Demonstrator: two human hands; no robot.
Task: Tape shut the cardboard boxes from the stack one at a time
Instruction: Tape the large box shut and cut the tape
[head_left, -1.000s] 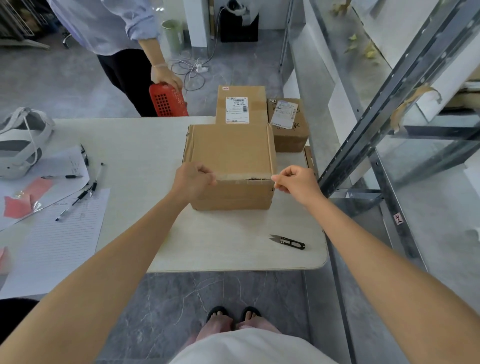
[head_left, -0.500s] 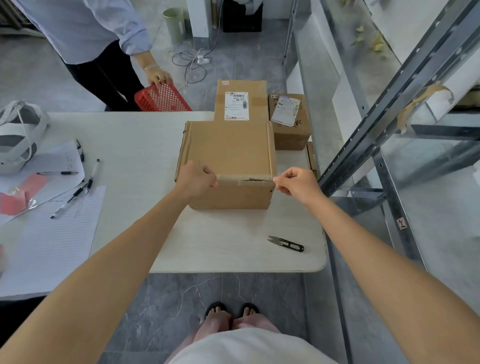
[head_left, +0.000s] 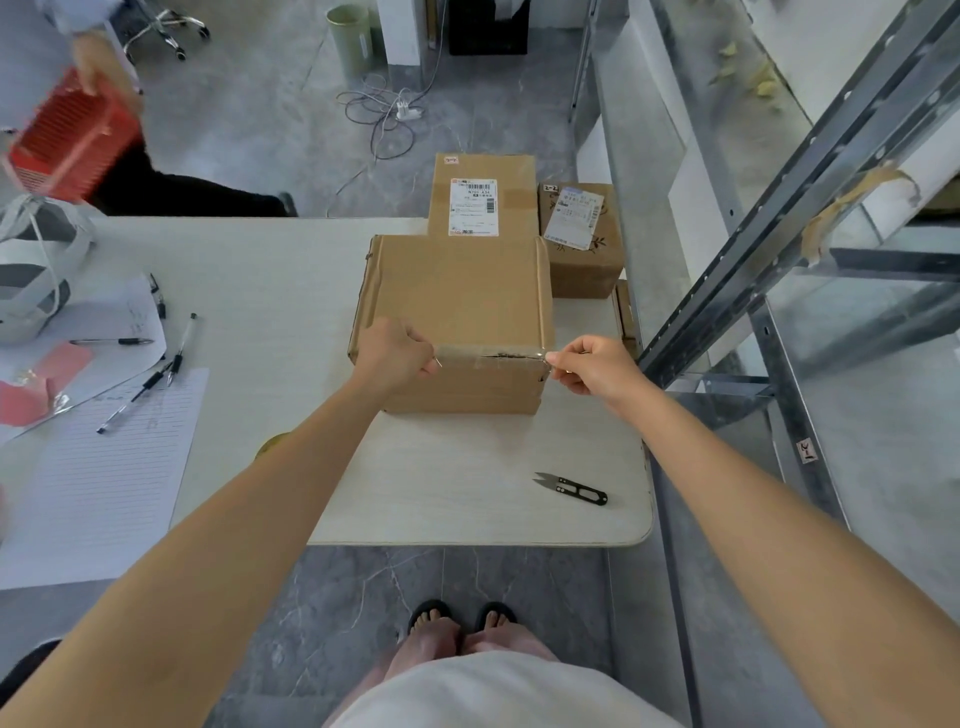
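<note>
A plain brown cardboard box (head_left: 457, 291) stands on the white table (head_left: 291, 270) in front of me. A strip of clear tape (head_left: 493, 354) runs along the box's near top edge. My left hand (head_left: 396, 353) pinches the strip's left end at the box's near left corner. My right hand (head_left: 589, 366) pinches the strip's right end just past the near right corner. Behind this box stand a taller labelled box (head_left: 483, 195) and a smaller labelled box (head_left: 582, 239).
Black thread snips (head_left: 574, 488) lie on the table near its front right corner. Papers (head_left: 98, 467) and pens (head_left: 156, 374) cover the left side. A metal shelf frame (head_left: 769, 249) rises at the right. A person with a red basket (head_left: 67, 140) stands far left.
Both hands stay on the tape ends at the box's near edge. The person behind the table has shifted left with the red basket.
</note>
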